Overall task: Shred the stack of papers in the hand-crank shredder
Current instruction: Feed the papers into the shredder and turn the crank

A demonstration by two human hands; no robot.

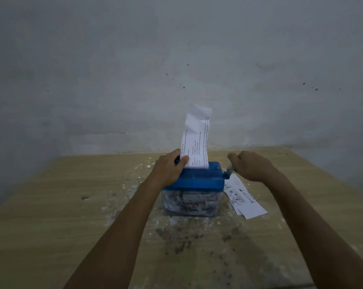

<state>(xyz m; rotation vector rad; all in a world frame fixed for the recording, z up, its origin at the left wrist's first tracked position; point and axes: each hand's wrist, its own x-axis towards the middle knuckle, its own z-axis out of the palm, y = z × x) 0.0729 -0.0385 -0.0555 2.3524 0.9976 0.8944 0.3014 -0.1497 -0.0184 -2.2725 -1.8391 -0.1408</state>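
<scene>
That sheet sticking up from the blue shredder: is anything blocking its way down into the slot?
Nothing visible blocks it. The sheet already stands in the slot of the shredder. The left hand steadies it at the slot's left end, and the right hand grips the crank.

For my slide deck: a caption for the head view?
Left hand steadies blue plastic shredder; right hand grips its crank, printed strip feeding.

Dim, flat, bluish light on my feed; soft shadows under forearms, wide-angle bending at edges, right hand [252, 166] slightly motion-blurred, I think.
</scene>
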